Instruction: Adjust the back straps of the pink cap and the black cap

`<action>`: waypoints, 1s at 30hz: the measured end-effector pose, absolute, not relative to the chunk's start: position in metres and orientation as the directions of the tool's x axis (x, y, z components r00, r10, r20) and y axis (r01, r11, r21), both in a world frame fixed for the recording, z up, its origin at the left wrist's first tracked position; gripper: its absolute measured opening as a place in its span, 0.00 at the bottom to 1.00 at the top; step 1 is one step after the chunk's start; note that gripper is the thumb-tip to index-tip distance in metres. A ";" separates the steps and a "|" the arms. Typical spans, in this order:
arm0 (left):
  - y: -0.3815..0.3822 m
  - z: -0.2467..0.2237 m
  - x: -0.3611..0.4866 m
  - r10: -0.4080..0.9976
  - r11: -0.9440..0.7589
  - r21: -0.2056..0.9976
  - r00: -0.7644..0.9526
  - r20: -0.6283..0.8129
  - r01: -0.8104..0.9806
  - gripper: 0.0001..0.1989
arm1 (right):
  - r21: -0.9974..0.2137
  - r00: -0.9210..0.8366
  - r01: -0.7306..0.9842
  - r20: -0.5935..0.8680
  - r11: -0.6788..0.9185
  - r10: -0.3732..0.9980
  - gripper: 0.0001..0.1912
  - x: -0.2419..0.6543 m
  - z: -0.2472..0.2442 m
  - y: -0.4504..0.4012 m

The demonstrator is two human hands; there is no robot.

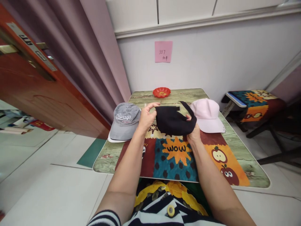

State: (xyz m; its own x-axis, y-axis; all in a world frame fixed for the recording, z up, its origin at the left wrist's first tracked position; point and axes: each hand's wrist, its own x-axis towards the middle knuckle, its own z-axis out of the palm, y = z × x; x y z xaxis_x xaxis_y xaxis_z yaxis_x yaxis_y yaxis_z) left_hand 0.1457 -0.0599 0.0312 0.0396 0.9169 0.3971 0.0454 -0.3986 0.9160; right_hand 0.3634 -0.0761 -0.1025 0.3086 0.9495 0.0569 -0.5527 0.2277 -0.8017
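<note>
A black cap (172, 121) is held above the middle of the small table (244, 158). My left hand (146, 117) pinches its left edge, thumb on top. My right hand (194, 133) grips its right side, where a black strap sticks up and back. A grey cap (124, 121) with white lettering lies on the table just left of my left hand. A pale pink cap (208, 116) rests on the table just right of my right hand.
A colourful mat (177, 153) with "WOW" covers the table's front. A red dish (161, 92) sits at the far edge by the wall. A brown door (35, 91) and curtain stand left. A chair with a patterned cushion (256, 103) is right.
</note>
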 end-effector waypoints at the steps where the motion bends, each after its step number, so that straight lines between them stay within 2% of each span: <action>1: -0.059 0.020 0.144 0.923 -0.384 0.921 0.009 0.385 0.069 0.04 | -0.845 0.389 -0.463 0.079 0.269 0.918 0.16 0.365 -0.106 -0.076; 3: -0.058 -0.007 0.139 0.946 -0.314 0.944 -0.050 0.320 0.102 0.02 | -0.907 0.509 -0.284 0.133 0.311 0.851 0.14 0.366 -0.114 -0.077; 4: -0.059 -0.020 0.136 0.958 -0.269 0.958 -0.072 0.276 0.098 0.01 | -0.928 0.513 -0.233 0.138 0.292 0.847 0.14 0.366 -0.117 -0.077; 7: -0.062 -0.049 0.129 0.981 -0.144 0.987 -0.119 0.152 0.068 0.04 | -0.953 0.504 -0.186 0.115 0.238 0.856 0.18 0.365 -0.123 -0.077; 9: -0.064 -0.057 0.124 0.984 -0.110 0.992 -0.135 0.117 0.059 0.05 | -0.958 0.503 -0.160 0.130 0.240 0.854 0.18 0.364 -0.125 -0.076; 12: -0.065 -0.055 0.118 0.977 -0.154 0.985 -0.136 0.164 0.079 0.08 | -0.954 0.503 -0.139 0.162 0.265 0.849 0.18 0.364 -0.124 -0.075; 15: -0.071 -0.039 0.117 0.955 -0.263 0.939 -0.080 0.287 0.223 0.13 | -0.942 0.485 -0.142 0.201 0.303 0.851 0.17 0.365 -0.118 -0.078; 20: -0.093 0.001 0.127 0.915 -0.372 0.699 0.115 0.387 0.611 0.12 | -0.917 0.433 -0.010 0.357 0.400 0.828 0.18 0.367 -0.087 -0.093; 22: -0.101 0.014 0.133 0.899 -0.417 0.595 0.219 0.379 0.687 0.12 | -0.887 0.377 0.135 0.458 0.442 0.805 0.19 0.368 -0.067 -0.102; 25: -0.110 0.023 0.140 0.871 -0.482 0.501 0.329 0.365 0.719 0.15 | -0.757 0.147 0.468 0.575 0.455 0.805 0.15 0.367 -0.038 -0.112; 27: -0.114 0.024 0.144 0.860 -0.501 0.476 0.351 0.371 0.723 0.15 | -0.622 0.005 0.666 0.555 0.411 0.832 0.12 0.364 -0.025 -0.117; 30: -0.119 0.021 0.149 0.863 -0.496 0.472 0.352 0.362 0.729 0.15 | -0.512 -0.098 0.797 0.413 0.320 0.905 0.14 0.359 -0.016 -0.121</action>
State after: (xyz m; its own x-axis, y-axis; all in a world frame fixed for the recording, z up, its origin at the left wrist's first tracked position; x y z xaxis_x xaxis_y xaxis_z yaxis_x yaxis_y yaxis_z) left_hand 0.1487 -0.1193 0.0212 0.3523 0.8628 0.3625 0.7289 -0.4959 0.4720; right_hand 0.3588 -0.1212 -0.0164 -0.0984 0.9053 0.4132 0.7974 0.3202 -0.5115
